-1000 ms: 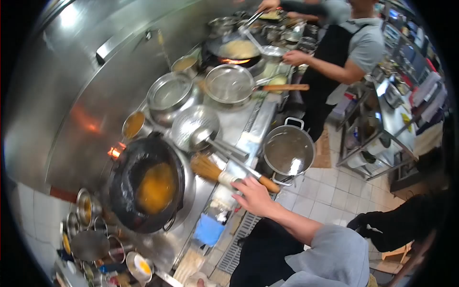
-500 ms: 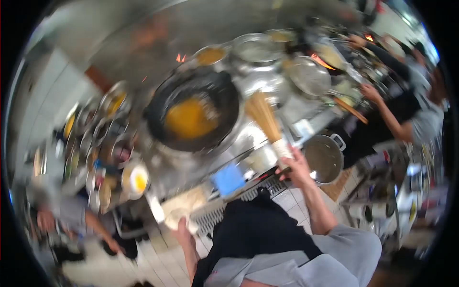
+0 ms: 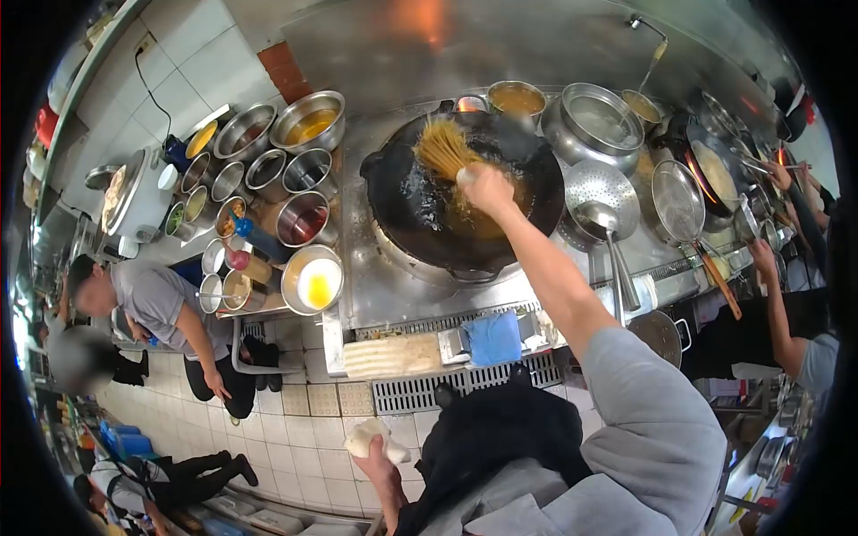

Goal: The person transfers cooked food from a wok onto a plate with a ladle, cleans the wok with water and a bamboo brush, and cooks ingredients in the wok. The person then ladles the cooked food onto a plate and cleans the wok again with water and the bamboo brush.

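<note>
My right hand (image 3: 489, 191) is closed around the white-wrapped handle of a bamboo wok brush (image 3: 442, 148). The brush's bristles spread over the far left inside of a large black wok (image 3: 399, 207), where brownish liquid glistens lower down. Down by my left side, my left hand (image 3: 379, 466) grips a bunched white cloth (image 3: 365, 438). Right of the wok, a perforated strainer (image 3: 597, 186) lies with a metal ladle (image 3: 618, 259) across it.
Metal bowls, including one of yellow liquid (image 3: 309, 130), crowd the left counter. A large pot (image 3: 601, 116) stands behind the strainer. A blue cloth (image 3: 493, 339) lies on the stove's front edge. One co-worker (image 3: 174, 308) is at left; another's arm (image 3: 776, 299) works at right.
My right hand has carried the wok brush from the stove's front right into the wok. The view has turned, and the wok's yellow-brown liquid is now spread about.
</note>
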